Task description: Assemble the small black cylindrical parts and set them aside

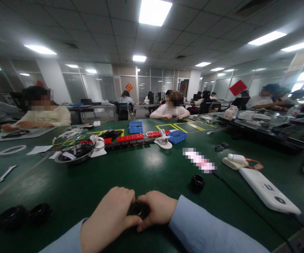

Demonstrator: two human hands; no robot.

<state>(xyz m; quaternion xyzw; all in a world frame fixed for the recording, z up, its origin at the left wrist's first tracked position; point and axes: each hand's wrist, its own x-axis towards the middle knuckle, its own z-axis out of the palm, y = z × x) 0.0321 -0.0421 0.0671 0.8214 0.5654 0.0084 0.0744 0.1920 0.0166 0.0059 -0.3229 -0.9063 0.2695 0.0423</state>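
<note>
At the near edge of the green table, my left hand [112,211] and my right hand [159,208] meet around a small glossy black ring-shaped piece [139,210]. Both hands are closed on it, thumbs on the near side and fingers curled over the far side. Its underside is hidden by my hands. A similar black ring [197,182] lies to the right, beyond my right hand. Two more dark pieces, a larger one [11,218] and a smaller one [40,213], lie together at the left; their exact kind cannot be made out.
A white power bank [269,189] with a black cable lies at right, beside a white earbud case [236,159]. Further back are a metal bowl of cables [74,156], red-topped strips [130,138], a blue bin [177,137] and a wrench [5,174]. People sit around the table.
</note>
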